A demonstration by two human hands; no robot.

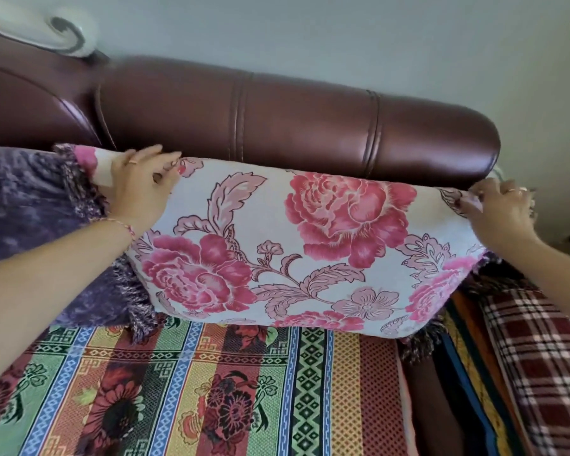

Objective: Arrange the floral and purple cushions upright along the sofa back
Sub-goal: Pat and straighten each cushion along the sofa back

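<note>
Up against the brown leather sofa back [277, 116], the floral cushion [297, 245] stood on its lower edge, its white face with pink roses and pale leaves turned toward the camera and leaning back a little. Its top edge met the padded roll of the sofa back. The left hand [139, 189] was closed over the cushion's upper left corner, fingers curled across the top edge and thumb pressed on the front, a ring on one finger and a thin bracelet at the wrist. The right hand [497, 209] pinched the upper right corner, fingers bent tight around the fabric, also with a ring showing. Both forearms reached in from the bottom corners of the view.

Just beside the floral cushion, on its left and touching it, the purple cushion [27, 218] stood against the sofa back as well, its fringed edge [86, 192] tucked partly behind the left hand and trailing down along the floral one's side. Under both lay a striped, many-coloured cover [178, 390] with flower and diamond bands, spread over the seat. To the right, a red and white checked cloth [540, 366] lay next to darker striped fabric. A pale wall [343, 37] rose behind the sofa.
</note>
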